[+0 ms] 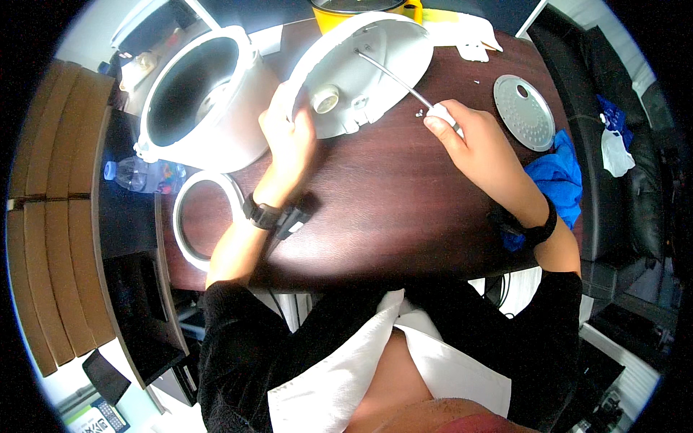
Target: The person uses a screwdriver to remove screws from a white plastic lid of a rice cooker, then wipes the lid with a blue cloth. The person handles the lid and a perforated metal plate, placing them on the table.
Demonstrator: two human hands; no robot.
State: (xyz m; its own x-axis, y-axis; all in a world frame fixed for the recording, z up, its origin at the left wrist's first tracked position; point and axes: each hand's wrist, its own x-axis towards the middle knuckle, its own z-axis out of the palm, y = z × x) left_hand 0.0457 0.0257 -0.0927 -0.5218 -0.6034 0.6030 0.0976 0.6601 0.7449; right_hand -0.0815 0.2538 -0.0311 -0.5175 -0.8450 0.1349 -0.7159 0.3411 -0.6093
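My left hand [290,141] is closed on the left edge of a white rice cooker lid [343,76], which stands tilted with its inner side toward me. In my right hand [473,141] is a screwdriver [395,77], gripped by its pale handle. Its tip reaches the upper inner part of the lid; whether it sits in a screw is too small to tell. The open white rice cooker body [254,115] is left of the lid. Tiny pale bits [419,113] lie on the table near the screwdriver handle.
On the dark wooden table [382,209] are a white ring [181,234], a perforated metal disc [525,115], a blue cloth [563,180] and a yellow pot [328,19]. A plastic bottle [135,175] lies left. A black sofa [606,209] stands right, cardboard boxes [61,216] left.
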